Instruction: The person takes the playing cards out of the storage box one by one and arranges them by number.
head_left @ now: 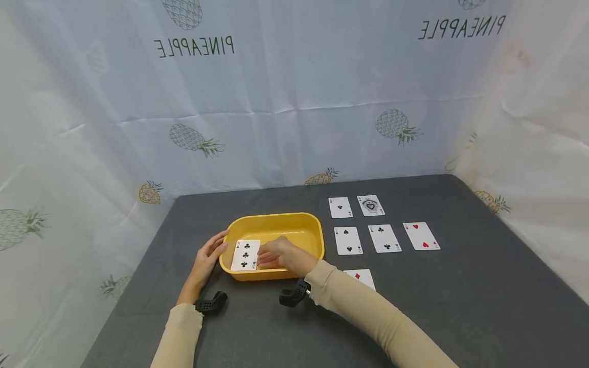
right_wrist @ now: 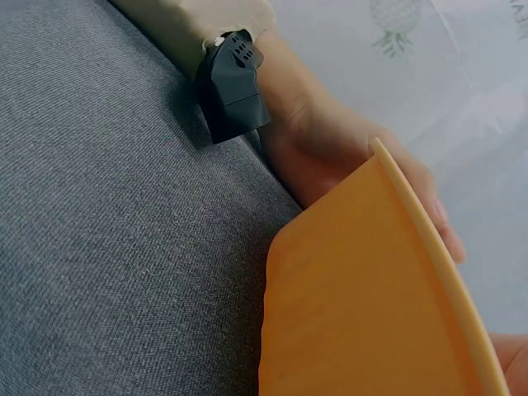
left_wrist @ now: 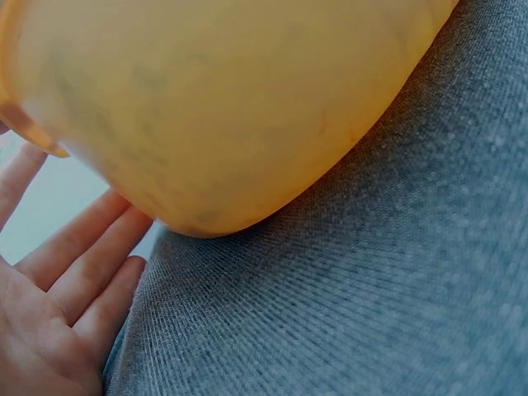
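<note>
Two hands are at a shallow yellow tray (head_left: 257, 276) with rounded corners, which stands on a dark table (head_left: 483, 276). The left hand (head_left: 205, 260) lies at the tray's left end and touches its rim; in the left wrist view its fingers are extended and unclenched, their tips against the outer wall. The right hand (head_left: 282, 254) reaches over the near wall into the tray, its fingers bent and meeting the right edge of a three of clubs (head_left: 240, 255). Whether they pinch this card or merely touch it cannot be told. The card is within the tray, in its left half, face up.

To the right of the tray, further cards lie face up and apart from one another. Far row: an ace of clubs (head_left: 340, 207) and, to its right, an ace with a large ornate emblem (head_left: 370, 205). Middle row, left to right: a two of spades (head_left: 348, 240), a two of clubs (head_left: 384, 238) and a two of hearts (head_left: 421, 236). Nearest: a diamond card (head_left: 363, 277), partly covered by the beige right sleeve (head_left: 382, 327). Each wrist bears a black device. Behind the table hangs a pale curtain (head_left: 294, 138) printed with pineapples and mirror-reversed lettering.
</note>
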The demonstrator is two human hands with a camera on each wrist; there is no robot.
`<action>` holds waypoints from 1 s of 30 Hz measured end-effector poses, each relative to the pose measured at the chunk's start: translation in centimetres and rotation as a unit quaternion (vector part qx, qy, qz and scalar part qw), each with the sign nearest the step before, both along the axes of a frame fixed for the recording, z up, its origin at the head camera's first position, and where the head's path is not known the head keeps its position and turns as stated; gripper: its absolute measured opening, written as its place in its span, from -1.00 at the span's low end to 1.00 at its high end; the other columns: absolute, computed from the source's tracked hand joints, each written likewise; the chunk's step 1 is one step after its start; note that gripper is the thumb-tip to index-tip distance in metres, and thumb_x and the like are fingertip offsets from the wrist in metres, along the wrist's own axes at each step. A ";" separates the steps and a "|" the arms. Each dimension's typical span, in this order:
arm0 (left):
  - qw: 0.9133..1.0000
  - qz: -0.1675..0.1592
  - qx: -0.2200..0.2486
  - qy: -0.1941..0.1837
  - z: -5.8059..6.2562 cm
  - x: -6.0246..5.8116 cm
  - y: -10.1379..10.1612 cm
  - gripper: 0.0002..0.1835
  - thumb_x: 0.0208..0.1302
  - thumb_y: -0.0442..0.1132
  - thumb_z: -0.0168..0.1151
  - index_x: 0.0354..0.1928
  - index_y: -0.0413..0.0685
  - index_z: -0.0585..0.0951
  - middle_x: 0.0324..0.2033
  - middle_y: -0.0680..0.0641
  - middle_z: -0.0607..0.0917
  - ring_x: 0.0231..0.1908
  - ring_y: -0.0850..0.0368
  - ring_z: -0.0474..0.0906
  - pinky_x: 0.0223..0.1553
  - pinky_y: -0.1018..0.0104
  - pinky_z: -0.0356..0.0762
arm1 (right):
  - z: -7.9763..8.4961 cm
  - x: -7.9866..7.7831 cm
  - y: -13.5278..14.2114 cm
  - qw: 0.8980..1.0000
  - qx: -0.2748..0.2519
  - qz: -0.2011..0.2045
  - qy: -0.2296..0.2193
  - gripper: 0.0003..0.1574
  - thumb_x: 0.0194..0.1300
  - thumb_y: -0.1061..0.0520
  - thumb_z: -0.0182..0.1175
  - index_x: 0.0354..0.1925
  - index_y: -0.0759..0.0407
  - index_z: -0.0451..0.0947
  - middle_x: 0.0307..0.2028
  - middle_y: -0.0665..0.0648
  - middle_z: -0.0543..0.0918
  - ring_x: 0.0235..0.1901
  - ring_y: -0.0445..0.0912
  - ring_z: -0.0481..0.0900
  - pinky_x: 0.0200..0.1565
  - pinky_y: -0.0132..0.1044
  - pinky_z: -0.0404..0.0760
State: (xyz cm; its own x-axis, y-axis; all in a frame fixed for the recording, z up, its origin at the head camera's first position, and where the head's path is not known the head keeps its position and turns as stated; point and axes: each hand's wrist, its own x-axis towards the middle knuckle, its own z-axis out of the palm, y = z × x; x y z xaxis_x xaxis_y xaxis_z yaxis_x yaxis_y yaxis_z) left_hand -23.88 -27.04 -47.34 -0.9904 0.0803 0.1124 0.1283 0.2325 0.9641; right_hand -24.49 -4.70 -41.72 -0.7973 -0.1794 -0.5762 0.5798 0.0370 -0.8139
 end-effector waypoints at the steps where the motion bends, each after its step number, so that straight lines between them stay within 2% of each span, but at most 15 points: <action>1: 1.000 0.001 -0.001 -0.001 0.0 0.0 0.0 -0.47 0.44 -0.13 0.05 0.38 -0.17 0.32 -0.06 0.52 0.51 -0.01 0.66 0.46 -0.01 0.73 0.40 | 0.0 -0.1 -0.2 1.000 0.003 -0.005 -0.002 -0.58 0.13 0.38 0.26 -0.01 0.43 0.47 -0.27 0.37 0.73 -0.42 0.02 0.74 -0.25 -0.20 0.71; 6: 1.000 0.006 -0.008 0.002 0.1 0.1 -0.1 -0.47 0.45 -0.11 0.04 0.37 -0.15 0.32 -0.06 0.51 0.51 -0.01 0.65 0.46 -0.01 0.74 0.39 | 0.0 -0.3 -0.9 1.000 0.015 -0.011 0.017 -0.53 0.09 0.40 0.28 0.00 0.42 0.44 -0.51 0.21 0.65 -0.61 -0.10 0.62 -0.36 -0.26 0.71; 10: 1.000 0.004 -0.007 0.006 0.2 0.1 -0.2 -0.48 0.45 -0.12 0.03 0.37 -0.17 0.32 -0.06 0.50 0.52 -0.01 0.65 0.46 -0.01 0.73 0.40 | 0.0 -0.5 -1.8 0.999 0.033 -0.016 0.033 -0.67 0.09 0.38 0.31 -0.14 0.40 0.49 -0.59 0.13 0.56 -0.67 -0.15 0.54 -0.50 -0.35 0.66; 16: 1.000 0.001 -0.001 0.011 0.3 0.1 -0.1 -0.48 0.45 -0.13 0.03 0.36 -0.19 0.33 -0.06 0.48 0.54 -0.01 0.62 0.48 -0.01 0.72 0.41 | -0.1 -0.7 -2.7 0.993 0.098 -0.021 0.058 -0.84 0.07 0.33 0.38 -0.34 0.35 0.59 -0.65 0.08 0.53 -0.75 -0.20 0.45 -0.67 -0.46 0.52; 23: 1.000 -0.003 0.005 0.016 0.2 0.1 -0.1 -0.48 0.46 -0.15 0.03 0.36 -0.21 0.32 -0.07 0.49 0.55 -0.01 0.63 0.48 -0.01 0.72 0.42 | -0.2 -0.6 -2.7 0.993 0.101 -0.009 0.061 -0.85 0.08 0.35 0.36 -0.33 0.37 0.60 -0.68 0.07 0.51 -0.77 -0.20 0.44 -0.68 -0.47 0.50; 30: 1.000 -0.003 0.000 0.011 0.0 0.2 0.1 -0.48 0.46 -0.13 0.03 0.37 -0.19 0.32 -0.07 0.51 0.53 -0.02 0.66 0.47 -0.02 0.72 0.42 | -0.3 -0.5 -2.4 0.994 0.097 -0.016 0.050 -0.72 0.10 0.37 0.33 -0.18 0.38 0.54 -0.59 0.14 0.58 -0.76 -0.18 0.48 -0.67 -0.47 0.51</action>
State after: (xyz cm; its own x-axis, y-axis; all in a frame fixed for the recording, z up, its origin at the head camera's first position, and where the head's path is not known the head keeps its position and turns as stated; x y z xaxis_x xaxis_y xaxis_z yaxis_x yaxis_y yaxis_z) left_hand -23.67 -26.97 -47.31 -0.9872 0.0864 0.1339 0.1506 0.2324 0.9609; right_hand -25.01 -7.06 -42.03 -0.8563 -0.0459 -0.5145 0.4993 0.1810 -0.8473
